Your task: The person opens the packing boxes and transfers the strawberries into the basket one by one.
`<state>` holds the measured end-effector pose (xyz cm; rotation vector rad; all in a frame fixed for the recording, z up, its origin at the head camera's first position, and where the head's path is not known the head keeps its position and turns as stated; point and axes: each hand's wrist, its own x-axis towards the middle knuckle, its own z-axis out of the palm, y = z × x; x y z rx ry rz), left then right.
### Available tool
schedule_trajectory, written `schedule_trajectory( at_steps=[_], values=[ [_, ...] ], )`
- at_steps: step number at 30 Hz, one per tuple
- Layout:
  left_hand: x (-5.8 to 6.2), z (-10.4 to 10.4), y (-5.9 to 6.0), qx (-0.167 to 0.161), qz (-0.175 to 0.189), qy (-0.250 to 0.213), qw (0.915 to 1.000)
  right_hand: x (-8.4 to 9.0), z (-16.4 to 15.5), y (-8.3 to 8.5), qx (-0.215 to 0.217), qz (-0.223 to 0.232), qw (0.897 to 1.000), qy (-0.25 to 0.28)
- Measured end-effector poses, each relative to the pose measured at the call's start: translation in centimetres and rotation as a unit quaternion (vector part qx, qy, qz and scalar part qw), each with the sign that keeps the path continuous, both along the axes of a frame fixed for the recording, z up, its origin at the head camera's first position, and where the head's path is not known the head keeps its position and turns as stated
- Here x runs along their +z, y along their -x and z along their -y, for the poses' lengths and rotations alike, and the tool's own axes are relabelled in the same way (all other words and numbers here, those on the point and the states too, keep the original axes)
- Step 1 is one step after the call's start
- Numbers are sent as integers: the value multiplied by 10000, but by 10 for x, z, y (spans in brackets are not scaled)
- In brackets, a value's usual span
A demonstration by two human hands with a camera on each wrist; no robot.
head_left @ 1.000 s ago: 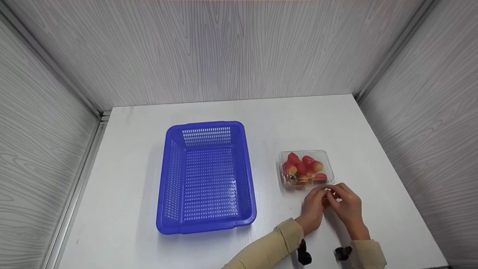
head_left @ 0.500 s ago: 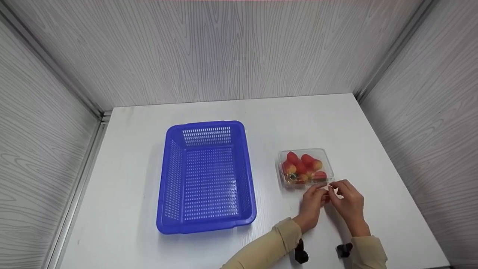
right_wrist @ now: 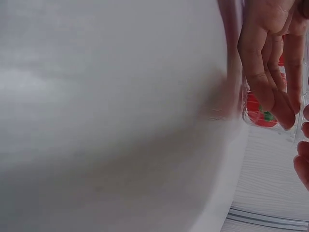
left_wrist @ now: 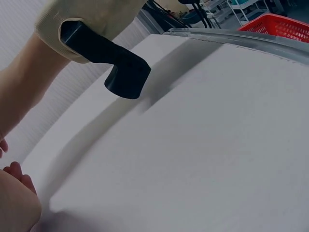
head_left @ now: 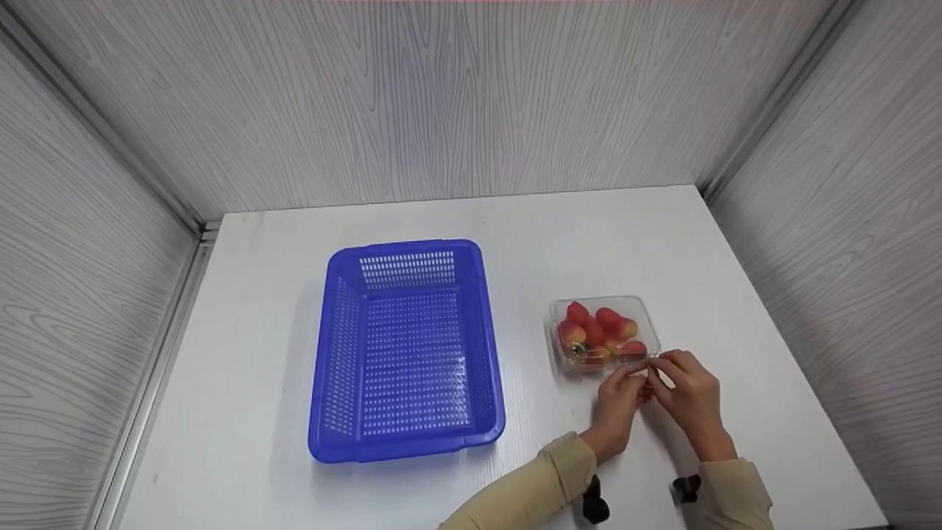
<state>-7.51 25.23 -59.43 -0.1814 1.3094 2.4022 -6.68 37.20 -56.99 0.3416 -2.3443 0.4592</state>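
Note:
A clear plastic box (head_left: 563,313) with several red strawberries (head_left: 597,327) inside stands on the white table, right of a blue perforated basket (head_left: 406,352). My left hand (head_left: 622,394) and right hand (head_left: 686,384) meet at the box's near right corner, and their fingertips pinch its front rim. In the right wrist view, my right hand's fingers (right_wrist: 270,82) curl against the clear box (right_wrist: 251,121), with a strawberry (right_wrist: 258,112) behind them. The left wrist view catches only a bit of my left hand (left_wrist: 14,203) at the lower left.
The white table (head_left: 243,383) is walled by grey wood-grain panels at the back and on both sides. The basket holds nothing. Black camera mounts (head_left: 595,504) sit on both beige-sleeved wrists. A red crate (left_wrist: 285,28) shows far beyond the table edge.
Both hands crept slightly forward to the box's near rim. The box wobbled a little and sits about where it was. The basket has not moved.

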Motion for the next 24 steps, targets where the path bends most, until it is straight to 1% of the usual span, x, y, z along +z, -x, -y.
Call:
schedule_trajectory(
  at_steps=[4,8,10,16,21,24],
  values=[
    [2,0,1,109,-105,-57,9999,4,-1,3,161,-212,9994,-207],
    [4,1,-1,195,2,-77,9998,4,-6,4,344,-214,9986,-329],
    [4,0,-3,244,12,-30,9997,3,-9,2,340,-148,9985,-395],
    [3,2,-6,248,-30,186,9995,0,-10,-3,217,-66,9992,-344],
    [2,2,-7,233,69,278,9993,-3,-7,-4,276,-124,9990,-317],
    [3,1,-6,265,142,352,9989,-3,-6,-4,323,-156,9988,-325]
  ],
)
